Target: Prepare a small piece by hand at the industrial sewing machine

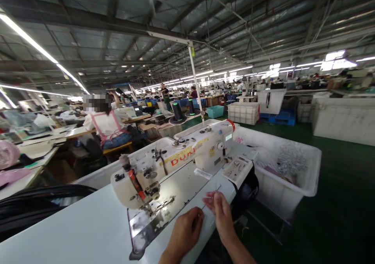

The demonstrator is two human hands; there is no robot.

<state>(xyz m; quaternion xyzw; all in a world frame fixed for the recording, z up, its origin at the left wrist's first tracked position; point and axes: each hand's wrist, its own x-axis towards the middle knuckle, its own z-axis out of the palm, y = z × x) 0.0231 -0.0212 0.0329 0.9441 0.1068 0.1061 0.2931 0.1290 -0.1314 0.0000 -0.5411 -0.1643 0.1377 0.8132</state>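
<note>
Both my hands are over the front edge of the pale tabletop (pixel 88 221), right of the needle area of a white sewing machine (pixel 187 154). My left hand (pixel 187 231) is closed, thumb and forefinger pinched together; what sits in the pinch is too small to make out. Close beside it, my right hand (pixel 221 213) pinches a thin, dark, thread-like piece (pixel 218 187) that sticks up past the fingertips. A short dark line shows between the two hands, perhaps the same piece. Behind them, a small white tray (pixel 238 171) of little parts lies on the table.
A large white bin (pixel 312 170) with pale scraps stands at the right. Black strips (pixel 35 201) lie at the left edge. Black thread cones (pixel 177 112) stand behind the machine near an upright pole (pixel 195 80). A co-worker (pixel 107 121) sits at the left.
</note>
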